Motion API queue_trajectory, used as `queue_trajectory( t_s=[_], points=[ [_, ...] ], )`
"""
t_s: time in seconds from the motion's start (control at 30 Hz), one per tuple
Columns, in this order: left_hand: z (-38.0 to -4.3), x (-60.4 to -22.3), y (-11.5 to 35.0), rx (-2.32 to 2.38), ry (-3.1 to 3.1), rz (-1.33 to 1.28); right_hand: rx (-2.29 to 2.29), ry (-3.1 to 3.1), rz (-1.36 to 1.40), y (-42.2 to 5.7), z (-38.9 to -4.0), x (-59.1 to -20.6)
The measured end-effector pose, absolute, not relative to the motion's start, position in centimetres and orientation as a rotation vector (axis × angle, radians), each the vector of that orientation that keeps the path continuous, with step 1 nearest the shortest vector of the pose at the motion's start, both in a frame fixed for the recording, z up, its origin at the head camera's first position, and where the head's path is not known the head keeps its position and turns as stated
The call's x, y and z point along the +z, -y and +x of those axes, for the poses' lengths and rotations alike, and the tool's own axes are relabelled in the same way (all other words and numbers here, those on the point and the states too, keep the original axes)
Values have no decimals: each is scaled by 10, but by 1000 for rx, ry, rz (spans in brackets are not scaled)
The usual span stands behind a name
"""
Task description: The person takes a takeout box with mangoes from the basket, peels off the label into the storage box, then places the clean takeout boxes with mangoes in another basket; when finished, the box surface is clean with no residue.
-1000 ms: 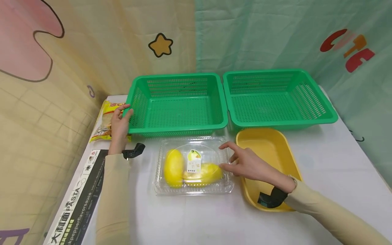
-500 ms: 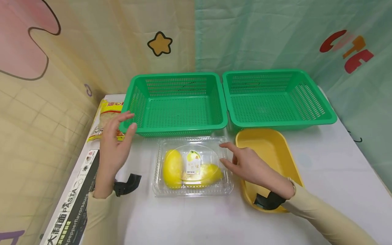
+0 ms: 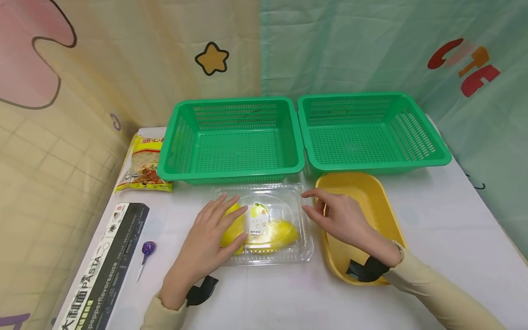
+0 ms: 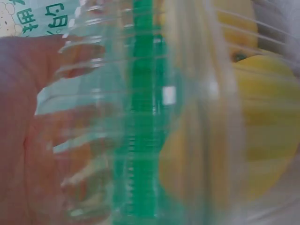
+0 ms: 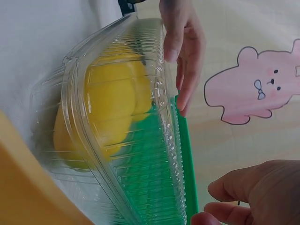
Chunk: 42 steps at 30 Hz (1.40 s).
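Observation:
A clear plastic clamshell box (image 3: 294, 201) lies on the white table with two yellow mangoes (image 3: 284, 234) inside and a small label (image 3: 259, 223) on its lid. My left hand (image 3: 206, 240) spreads over the box's left part, fingers straight, fingertips close over the lid. In the right wrist view, the left hand (image 5: 185, 51) is right at the lid's top face. Beside the box's right edge is my right hand (image 3: 344, 217), thumb and forefinger apart with nothing between them. It hovers over the yellow bin (image 3: 367, 192).
Two green baskets (image 3: 231, 178) stand side by side behind the box. To the left lie a yellow food bag (image 3: 144, 165), a long black-and-white pasta box (image 3: 117, 261) and a purple lollipop (image 3: 149, 248). A printed curtain (image 3: 330, 46) hangs at the back.
My left hand has left the left basket's rim and come down and right over the clear box, uncovering the lollipop and food bag. The right hand has shifted slightly right.

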<state>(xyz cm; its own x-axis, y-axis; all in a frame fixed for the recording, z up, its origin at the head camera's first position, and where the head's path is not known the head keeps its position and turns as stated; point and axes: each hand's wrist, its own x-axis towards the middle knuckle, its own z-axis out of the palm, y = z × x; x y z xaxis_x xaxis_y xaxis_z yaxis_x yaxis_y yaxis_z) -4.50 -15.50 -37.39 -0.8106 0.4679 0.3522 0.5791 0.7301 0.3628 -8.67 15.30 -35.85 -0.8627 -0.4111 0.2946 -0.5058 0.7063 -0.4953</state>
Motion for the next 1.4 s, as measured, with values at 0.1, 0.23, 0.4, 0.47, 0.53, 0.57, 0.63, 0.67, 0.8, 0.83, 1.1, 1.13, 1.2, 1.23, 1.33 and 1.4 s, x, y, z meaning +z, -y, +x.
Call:
queue_trajectory(
  t_s=[0.1,0.23,0.4,0.47,0.53,0.57,0.63,0.67,0.8,0.83,1.1,1.13,1.2,1.23,1.33,1.4],
  points=[
    [-47,-383,150,-650,2705,-805,875,2751,728,-153,-88,-358],
    [-47,-390,147,-647,2689,-767,873,2759,739,-150,-91,-355],
    [-48,-399,144,-654,2640,-738,857,2753,835,-141,-99,-345],
    [-48,-400,143,-652,2626,-729,849,2747,886,-135,-103,-342],
    [-48,-401,142,-649,2621,-723,840,2745,943,-127,-107,-339],
    [-48,-401,142,-649,2618,-720,836,2751,979,-123,-109,-339],
    [-48,-401,141,-644,2617,-710,830,2778,1053,-114,-113,-338],
    [-48,-401,141,-642,2618,-706,826,2792,1095,-109,-115,-339],
    [-47,-402,141,-643,2622,-690,809,2860,1215,-93,-120,-342],
    [-47,-402,141,-647,2620,-689,803,2878,1232,-89,-121,-343],
    [-48,-403,139,-645,2625,-695,684,3009,1235,-75,-119,-345],
    [-48,-403,139,-642,2627,-694,673,3014,1235,-73,-118,-345],
    [-48,-403,140,-638,2629,-690,642,3017,1238,-71,-118,-345],
    [-48,-403,140,-635,2629,-687,631,3018,1244,-70,-118,-345],
    [-47,-404,140,-634,2623,-680,613,3035,1253,-66,-119,-345],
    [-47,-404,140,-637,2619,-680,630,3069,1234,-65,-121,-344]
  ],
)
